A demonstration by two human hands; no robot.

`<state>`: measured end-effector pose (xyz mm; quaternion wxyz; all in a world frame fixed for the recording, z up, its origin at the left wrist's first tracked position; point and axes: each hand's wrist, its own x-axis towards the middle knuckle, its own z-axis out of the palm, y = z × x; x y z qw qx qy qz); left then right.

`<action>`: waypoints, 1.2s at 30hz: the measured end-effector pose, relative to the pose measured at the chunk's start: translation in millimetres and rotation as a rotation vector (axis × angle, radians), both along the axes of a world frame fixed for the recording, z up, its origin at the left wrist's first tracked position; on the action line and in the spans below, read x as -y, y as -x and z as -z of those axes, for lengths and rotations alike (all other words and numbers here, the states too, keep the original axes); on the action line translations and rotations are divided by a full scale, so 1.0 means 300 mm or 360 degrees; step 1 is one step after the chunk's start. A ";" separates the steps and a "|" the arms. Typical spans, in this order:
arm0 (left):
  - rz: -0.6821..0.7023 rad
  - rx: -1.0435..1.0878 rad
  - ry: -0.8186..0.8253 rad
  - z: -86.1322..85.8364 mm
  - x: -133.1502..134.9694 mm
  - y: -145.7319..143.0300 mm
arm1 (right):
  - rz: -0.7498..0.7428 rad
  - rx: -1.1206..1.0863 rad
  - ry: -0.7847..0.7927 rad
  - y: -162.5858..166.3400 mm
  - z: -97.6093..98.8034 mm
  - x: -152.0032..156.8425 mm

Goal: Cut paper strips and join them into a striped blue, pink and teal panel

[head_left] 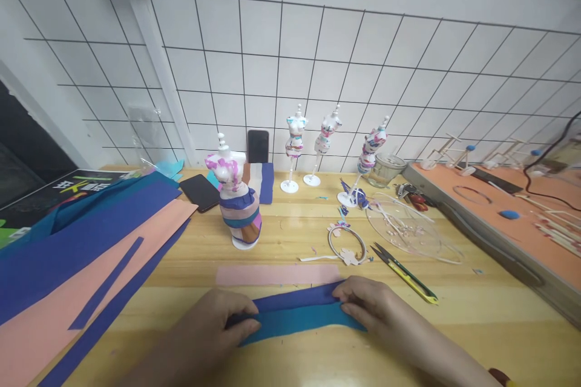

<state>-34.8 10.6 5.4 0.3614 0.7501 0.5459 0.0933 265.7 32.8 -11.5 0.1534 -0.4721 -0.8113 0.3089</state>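
A teal fabric strip [299,321] and a blue-purple fabric strip [297,298] lie one along the other, just above the table's front part. My left hand [227,317] pinches their left ends, thumb on the teal one. At the right ends, my right hand [367,302] is closed on the strips between thumb and fingers. The ends themselves are hidden under the fingers. Just beyond them a pink fabric strip [276,274] lies flat. Farther back stands a small white dress-form mannequin [227,172], its lower part wrapped in colored strips.
Wide fabric pieces [91,236] cover the left side, near a dark phone-like slab [200,192]. Small mannequins [296,133] stand along the back. On the right are thread snips [403,275], a ring [347,245], a clear plate [408,230] and a glass jar [385,170].
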 end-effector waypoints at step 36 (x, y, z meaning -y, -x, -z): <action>-0.0449 -0.0249 0.0314 0.019 -0.004 0.008 | 0.0168 0.0084 -0.0032 0.008 0.054 -0.037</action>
